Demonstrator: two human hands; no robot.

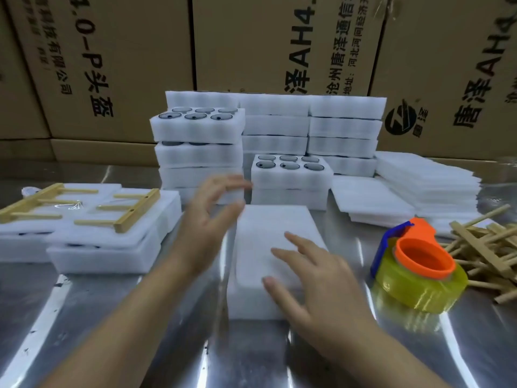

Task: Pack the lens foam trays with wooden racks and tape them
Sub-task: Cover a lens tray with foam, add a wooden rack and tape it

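A covered white foam tray pack (268,242) lies in the middle of the steel table. My right hand (313,278) rests flat on its near right part with fingers straight. Blurred, my left hand (207,219) hovers open at the pack's far left corner, holding nothing. Behind stand stacks of foam trays with dark lenses (195,121), and a lower one (291,166). At the left, two wooden racks (123,211) lie on taped foam packs (112,247).
A yellow tape roll on an orange and blue dispenser (419,270) sits right of the pack. Loose wooden racks and sticks (486,247) are piled at the far right. Flat foam sheets (391,197) are stacked behind them. Cardboard boxes (251,43) wall off the back.
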